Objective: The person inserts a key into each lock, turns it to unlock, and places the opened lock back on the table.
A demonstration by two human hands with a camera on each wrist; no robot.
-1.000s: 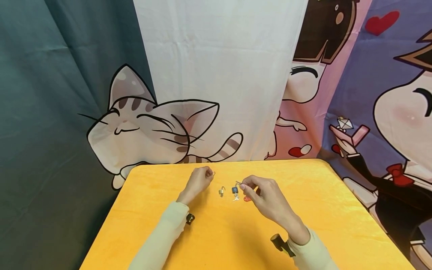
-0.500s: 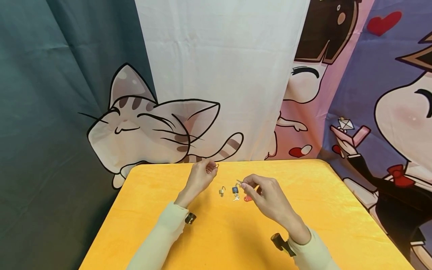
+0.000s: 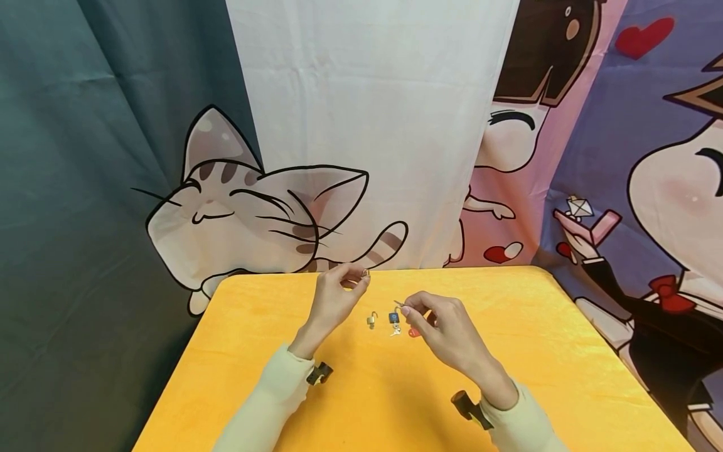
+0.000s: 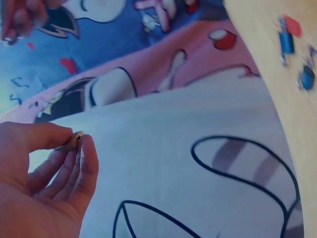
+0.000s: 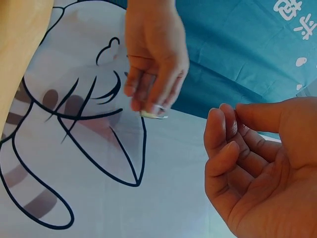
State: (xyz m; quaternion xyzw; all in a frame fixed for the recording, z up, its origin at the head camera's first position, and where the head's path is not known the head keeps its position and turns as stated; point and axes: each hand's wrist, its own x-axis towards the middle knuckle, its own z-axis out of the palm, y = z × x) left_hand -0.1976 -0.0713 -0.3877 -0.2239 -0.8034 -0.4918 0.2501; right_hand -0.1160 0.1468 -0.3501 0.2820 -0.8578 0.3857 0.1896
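Note:
My left hand (image 3: 333,301), raised over the far table edge, pinches a small brass padlock (image 4: 78,137) between thumb and fingertips. The padlock's keyhole end shows in the left wrist view; the fingers hide much of the rest. My right hand (image 3: 449,326) pinches a thin metal key (image 3: 398,304) by its hidden end, with the tip pointing left. Below the hands, an open brass padlock (image 3: 371,321) lies on the cloth. Beside it are a blue padlock (image 3: 393,318) with small silver keys (image 3: 395,330) and a red piece (image 3: 413,332), partly covered by my right hand.
A yellow cloth covers the table (image 3: 361,402). Right behind its far edge hangs a printed curtain (image 3: 367,125) with a cartoon cat. Dark cameras (image 3: 320,373) are strapped to both wrists.
My left hand has risen and moved slightly right and away with the brass padlock, turning it in the fingers. My right hand stays almost still with the key.

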